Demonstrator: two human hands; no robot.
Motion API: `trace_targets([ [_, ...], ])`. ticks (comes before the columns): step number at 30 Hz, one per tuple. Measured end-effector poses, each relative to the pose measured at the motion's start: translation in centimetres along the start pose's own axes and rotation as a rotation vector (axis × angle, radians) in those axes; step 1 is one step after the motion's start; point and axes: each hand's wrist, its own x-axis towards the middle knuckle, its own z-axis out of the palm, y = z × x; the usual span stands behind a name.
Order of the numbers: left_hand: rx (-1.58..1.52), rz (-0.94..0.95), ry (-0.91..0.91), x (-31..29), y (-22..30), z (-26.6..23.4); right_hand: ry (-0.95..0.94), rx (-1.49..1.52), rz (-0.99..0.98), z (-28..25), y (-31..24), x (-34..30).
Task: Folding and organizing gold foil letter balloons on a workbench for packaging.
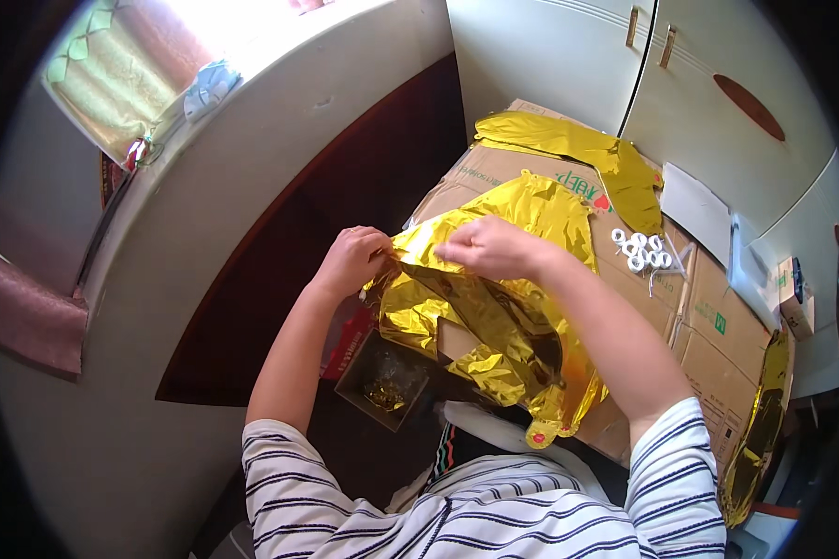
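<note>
both hands pinching the top edge of a crumpled gold foil balloon [494, 307] mid frame: left hand [352, 261] at its left corner, right hand [489, 247] just beside. foil drapes down-right over the cardboard boxes [708, 326].

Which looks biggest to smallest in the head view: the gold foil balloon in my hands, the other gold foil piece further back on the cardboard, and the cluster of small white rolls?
1. Gold foil balloon, held by both hands, nearest the camera, which may exaggerate it.
2. Second gold foil piece.
3. Cluster of small white rolls.
</note>
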Motion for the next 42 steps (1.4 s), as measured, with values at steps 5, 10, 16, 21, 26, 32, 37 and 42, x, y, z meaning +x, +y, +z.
trace_targets([
  [5, -0.048, -0.098, 0.011, 0.4, 0.8, -0.3, 0.183, -0.47, -0.257, 4.1, 5.0, 6.3],
  [10, -0.037, -0.028, 0.057, 1.1, 0.4, 0.1, 0.066, -0.669, -0.241, 5.9, 4.3, 7.9],
  [16, 0.006, 0.064, -0.028, 1.3, -0.5, -0.7, 0.022, -0.716, -0.229, 5.4, 3.8, 7.2],
  [21, 0.018, 0.05, -0.064, 0.9, 0.3, -1.6, 0.014, -0.657, -0.198, 5.8, 4.2, 7.4],
  [26, -0.077, -0.112, -0.092, -0.3, 1.4, -2.3, 0.01, -0.645, -0.202, 5.7, 4.4, 7.9],
  [32, -0.04, -0.126, -0.139, -0.7, 1.7, -2.5, 0.007, -0.656, -0.195, 5.5, 3.9, 7.2],
  [37, -0.159, -0.16, -0.121, -1.3, 2.4, -3.0, 0.01, -0.644, -0.195, 5.5, 3.8, 7.1],
  [42, -0.143, -0.26, -0.262, -1.3, 2.8, -3.9, -0.003, -0.68, -0.191, 5.4, 3.8, 7.1],
])
